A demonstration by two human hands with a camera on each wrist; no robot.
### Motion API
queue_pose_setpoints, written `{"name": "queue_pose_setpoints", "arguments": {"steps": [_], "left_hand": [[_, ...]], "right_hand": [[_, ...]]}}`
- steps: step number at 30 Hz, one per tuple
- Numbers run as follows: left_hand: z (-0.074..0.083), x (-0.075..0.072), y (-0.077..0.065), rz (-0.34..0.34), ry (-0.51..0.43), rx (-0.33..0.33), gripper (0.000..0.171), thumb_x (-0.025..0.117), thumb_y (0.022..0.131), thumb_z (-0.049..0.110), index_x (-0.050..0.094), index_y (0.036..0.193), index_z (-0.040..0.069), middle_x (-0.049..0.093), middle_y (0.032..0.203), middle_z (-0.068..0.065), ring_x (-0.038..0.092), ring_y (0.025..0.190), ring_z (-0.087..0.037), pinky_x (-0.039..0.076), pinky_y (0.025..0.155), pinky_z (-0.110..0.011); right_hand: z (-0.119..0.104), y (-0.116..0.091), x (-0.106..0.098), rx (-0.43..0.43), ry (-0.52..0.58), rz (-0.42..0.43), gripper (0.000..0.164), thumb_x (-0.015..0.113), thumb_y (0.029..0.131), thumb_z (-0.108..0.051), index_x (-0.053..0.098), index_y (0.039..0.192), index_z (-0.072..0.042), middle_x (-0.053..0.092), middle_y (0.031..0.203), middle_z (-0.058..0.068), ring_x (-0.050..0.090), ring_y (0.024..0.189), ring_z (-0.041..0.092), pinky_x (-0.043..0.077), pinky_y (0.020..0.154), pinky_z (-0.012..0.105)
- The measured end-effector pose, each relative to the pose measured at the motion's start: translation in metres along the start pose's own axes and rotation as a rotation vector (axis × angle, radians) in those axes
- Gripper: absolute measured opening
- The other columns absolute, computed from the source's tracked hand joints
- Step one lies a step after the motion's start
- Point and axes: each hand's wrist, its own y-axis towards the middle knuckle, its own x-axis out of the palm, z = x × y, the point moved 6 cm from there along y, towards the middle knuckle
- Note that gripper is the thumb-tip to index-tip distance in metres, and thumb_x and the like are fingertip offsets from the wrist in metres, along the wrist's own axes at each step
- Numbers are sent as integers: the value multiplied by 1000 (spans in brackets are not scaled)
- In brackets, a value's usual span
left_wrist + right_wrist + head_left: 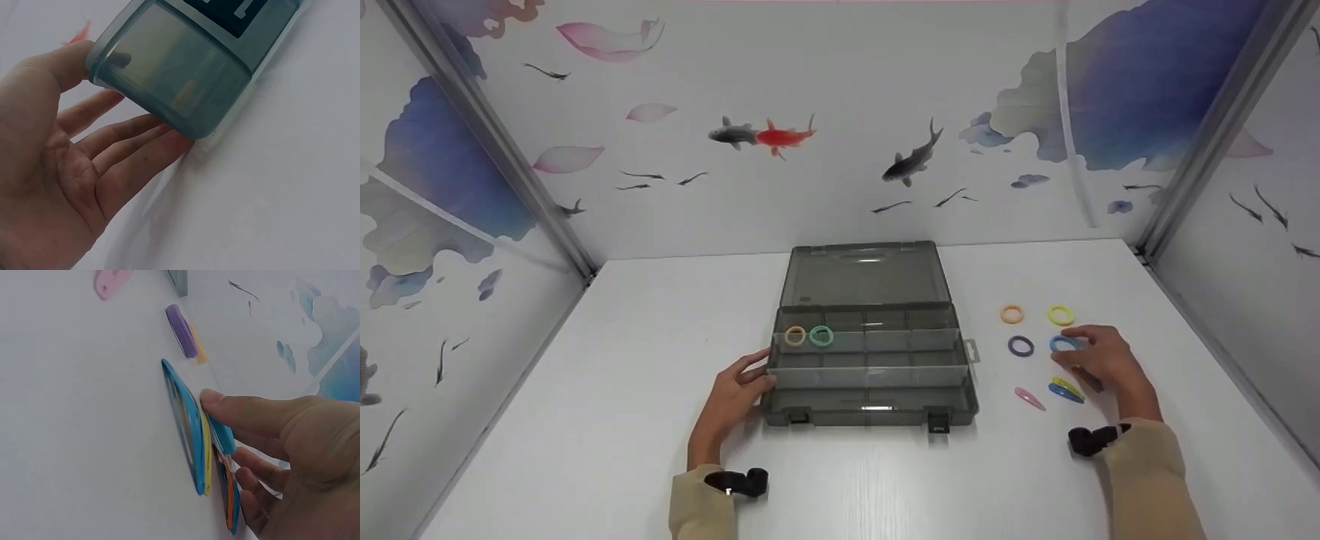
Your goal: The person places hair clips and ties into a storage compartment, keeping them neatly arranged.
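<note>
My left hand point(733, 394) rests against the left end of a grey see-through compartment box point(870, 416), fingers on its side wall, thumb at the rim in the left wrist view. The lid point(866, 276) is folded back. An orange hair tie point(795, 346) and a green hair tie point(821, 325) lie in the back left of the box. With thumb and forefinger my right hand point(1106, 360) pinches a blue hair tie point(224, 436) at the right of the table. Right beneath that hand are blue point(194, 433), yellow point(207, 455) and orange point(229, 506) snap hair clips.
Left of the right hand lie a purple hair tie point(1012, 350) and a pink hair clip point(1029, 398). Farther back are another orange hair tie point(1003, 315) and a yellow one point(1051, 318). Printed panels point(840, 187) stand behind and at both sides.
</note>
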Motion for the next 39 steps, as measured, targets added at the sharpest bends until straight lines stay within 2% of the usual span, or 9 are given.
{"name": "queue_pose_setpoints", "arguments": {"steps": [7, 11, 14, 18, 21, 24, 27, 30, 39], "left_hand": [[-1, -2, 0, 8, -16, -3, 54, 67, 94, 20, 54, 145, 21, 58, 143, -20, 59, 130, -37, 47, 105, -56], [-2, -3, 0, 17, -15, -1, 54, 66, 93, 19, 53, 146, 20, 59, 142, -20, 61, 127, -35, 50, 104, -53], [-2, -2, 0, 16, -9, -2, 54, 66, 93, 20, 53, 146, 19, 59, 142, -20, 61, 128, -36, 49, 104, -54], [-1, -1, 1, 9, -4, -6, 54, 66, 93, 20, 53, 146, 20, 59, 142, -19, 60, 129, -36, 49, 105, -54], [1, -1, 1, 10, 7, 0, 54, 66, 94, 19, 53, 146, 20, 59, 142, -19, 61, 128, -35, 49, 105, -53], [2, -1, 1, 10, 15, 10, 54, 66, 93, 19, 53, 146, 19, 60, 141, -20, 61, 128, -35, 48, 105, -53], [4, -1, 0, 8, 3, 12, 54, 67, 93, 18, 54, 146, 18, 60, 141, -20, 60, 129, -36, 48, 106, -53], [5, -1, -1, 2, -10, 16, 54, 67, 94, 18, 53, 146, 17, 58, 142, -21, 59, 130, -37, 47, 106, -55], [6, 2, -1, -12, -19, 7, 55, 65, 94, 14, 51, 147, 16, 56, 144, -22, 59, 129, -37, 49, 104, -53]], "right_hand": [[-3, 3, 0, -12, -7, 20, 67, 70, 93, -24, 44, 148, 2, 17, 156, 41, 47, 118, 39, 48, 95, 44], [-5, 5, 2, -5, 32, 34, 63, 70, 93, -21, 46, 146, 2, 20, 155, 40, 61, 89, 21, 52, 72, 28], [-5, 6, 3, 9, 43, 43, 62, 67, 94, -21, 45, 146, 2, 23, 153, 38, 60, 71, 12, 51, 62, 25], [-5, 5, 2, 29, 30, 66, 62, 65, 95, -26, 45, 146, 2, 28, 149, 36, 59, 69, 11, 50, 61, 25], [-7, 3, 0, 43, 24, 78, 62, 63, 96, -29, 45, 147, 1, 29, 151, 36, 60, 72, 13, 51, 61, 25], [-10, 2, -1, 48, 13, 88, 62, 62, 97, -32, 44, 148, -1, 29, 153, 36, 61, 91, 23, 53, 69, 29], [-17, -1, -4, 23, -8, 98, 62, 62, 98, -34, 44, 147, -1, 28, 154, 37, 51, 120, 42, 53, 92, 44], [-28, -5, -8, -29, -44, 110, 62, 62, 98, -35, 46, 146, 1, 27, 154, 38, 34, 138, 53, 39, 109, 60], [-68, -25, -10, -234, -38, 136, 61, 66, 96, -40, 53, 141, -1, 33, 153, 34, 33, 139, 53, 36, 109, 65]]}}
